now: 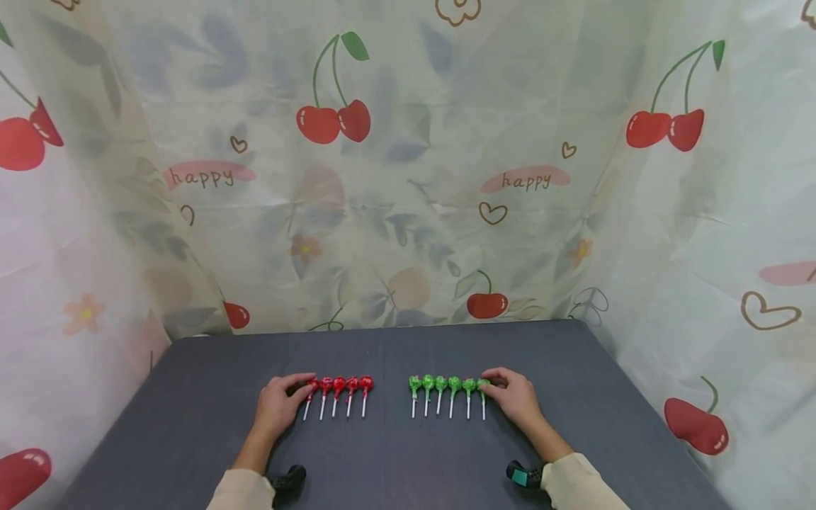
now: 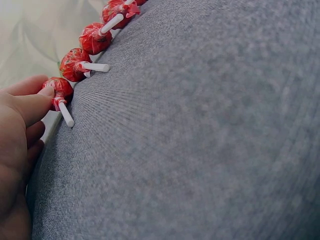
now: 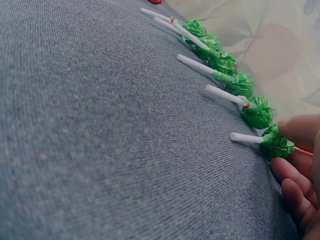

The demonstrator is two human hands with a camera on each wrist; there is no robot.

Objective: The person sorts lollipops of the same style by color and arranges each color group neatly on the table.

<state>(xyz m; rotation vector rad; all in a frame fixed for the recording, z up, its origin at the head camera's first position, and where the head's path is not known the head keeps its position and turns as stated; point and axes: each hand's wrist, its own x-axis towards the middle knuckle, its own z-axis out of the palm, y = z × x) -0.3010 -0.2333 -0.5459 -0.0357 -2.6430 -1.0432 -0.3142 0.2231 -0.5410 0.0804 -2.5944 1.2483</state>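
Several red-wrapped lollipops [image 1: 338,383] lie in a row on the dark grey table, white sticks toward the person. My left hand [image 1: 278,405] pinches the head of the leftmost red lollipop [image 2: 62,89] between thumb and forefinger. To the right is a row of several green-wrapped lollipops [image 1: 441,383], sticks likewise toward the person. The rightmost green lollipop [image 3: 276,142] has its head between the thumb and fingers of my right hand [image 1: 516,400]. Both held lollipops stay in line with their rows.
The grey cloth-covered table [image 1: 382,460] has a seam down its middle, between the two rows. A curtain [image 1: 395,177] printed with cherries and hearts encloses the back and sides. Each wrist wears a dark strapped device, such as the right wrist device [image 1: 525,474].
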